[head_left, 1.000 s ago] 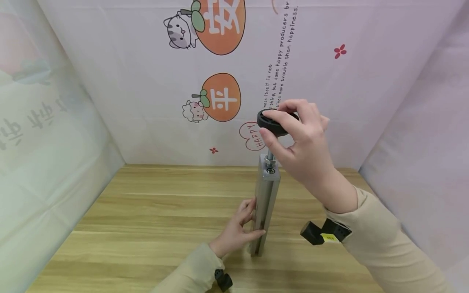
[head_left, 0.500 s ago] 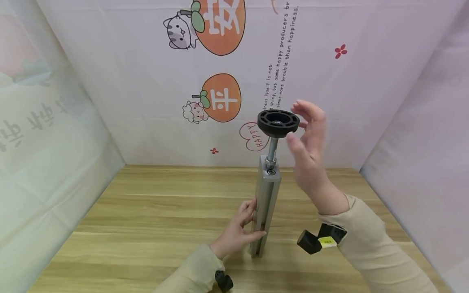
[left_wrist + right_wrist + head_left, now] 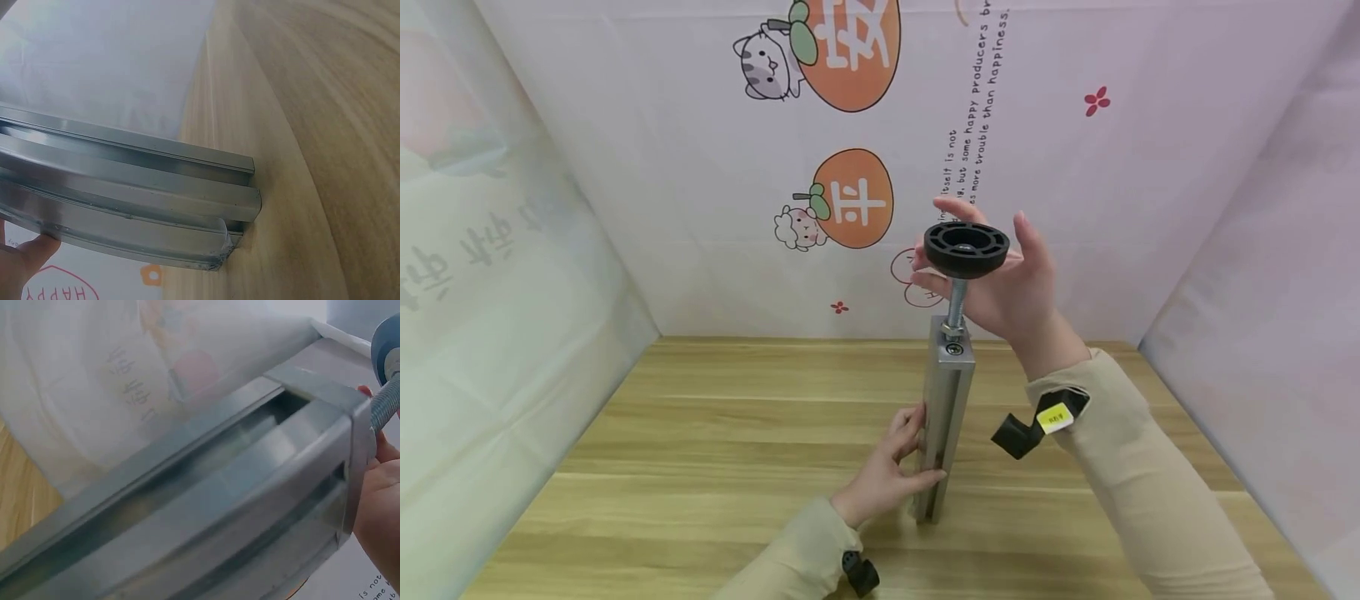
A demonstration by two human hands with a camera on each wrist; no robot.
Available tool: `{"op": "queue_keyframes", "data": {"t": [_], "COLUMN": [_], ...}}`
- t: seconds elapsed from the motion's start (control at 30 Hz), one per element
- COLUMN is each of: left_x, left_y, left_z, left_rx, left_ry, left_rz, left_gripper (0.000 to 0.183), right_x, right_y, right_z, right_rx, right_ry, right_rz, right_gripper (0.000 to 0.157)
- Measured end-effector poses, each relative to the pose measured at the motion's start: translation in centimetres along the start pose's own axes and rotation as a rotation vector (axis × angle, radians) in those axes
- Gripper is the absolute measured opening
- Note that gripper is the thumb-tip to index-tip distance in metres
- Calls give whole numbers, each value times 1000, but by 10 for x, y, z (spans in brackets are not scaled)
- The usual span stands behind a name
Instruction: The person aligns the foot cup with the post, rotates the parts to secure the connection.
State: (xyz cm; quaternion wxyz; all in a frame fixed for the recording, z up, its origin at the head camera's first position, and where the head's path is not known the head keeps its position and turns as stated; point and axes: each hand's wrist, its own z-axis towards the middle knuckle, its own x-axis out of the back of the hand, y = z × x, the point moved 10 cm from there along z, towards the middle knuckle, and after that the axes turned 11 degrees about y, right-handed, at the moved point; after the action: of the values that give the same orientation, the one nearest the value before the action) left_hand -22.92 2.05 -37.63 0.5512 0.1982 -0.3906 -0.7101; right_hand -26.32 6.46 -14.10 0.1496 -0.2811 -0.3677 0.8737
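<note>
An aluminium profile (image 3: 946,408) with slotted sides stands upright on the table. A threaded rod (image 3: 957,304) with a nut rises from its end plate and carries a round black levelling foot (image 3: 966,267). Low on the profile, my left hand (image 3: 883,475) grips it between thumb and fingers. My right hand (image 3: 1011,296) is spread behind and to the right of the foot, fingers apart and partly hidden by it. Up close in the left wrist view, the slotted lower end of the profile (image 3: 125,187) meets the wood. The right wrist view catches its capped upper end beside my palm (image 3: 378,500).
The wood-grain table (image 3: 737,433) is bounded by a printed cloth backdrop (image 3: 715,250) behind and cloth walls at both sides. Small black cameras, such as the one on the right wrist (image 3: 1018,435), stick out from the cuffs.
My right hand has let go of the black foot, drawn off to the right, then come round behind it with fingers spread. The left hand and the profile have stayed put.
</note>
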Motion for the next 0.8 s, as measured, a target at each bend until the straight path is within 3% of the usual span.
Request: {"op": "queue_keyframes", "data": {"t": [0.23, 0.47, 0.63, 0.8], "left_x": [0, -1, 1, 1], "left_y": [2, 1, 3, 3], "left_z": [0, 1, 0, 0], "left_rx": [-3, 20, -1, 8], "left_ry": [6, 2, 7, 13], "left_rz": [13, 11, -4, -8], "left_gripper": [99, 96, 96, 98], "right_x": [-20, -18, -13, -11], "right_y": [1, -4, -9, -10], "right_z": [10, 11, 13, 13], "right_rx": [-6, 3, 23, 43], "right_ry": [-127, -22, 51, 73], "right_rz": [90, 267, 350, 338], "right_gripper": [45, 41, 37, 32]}}
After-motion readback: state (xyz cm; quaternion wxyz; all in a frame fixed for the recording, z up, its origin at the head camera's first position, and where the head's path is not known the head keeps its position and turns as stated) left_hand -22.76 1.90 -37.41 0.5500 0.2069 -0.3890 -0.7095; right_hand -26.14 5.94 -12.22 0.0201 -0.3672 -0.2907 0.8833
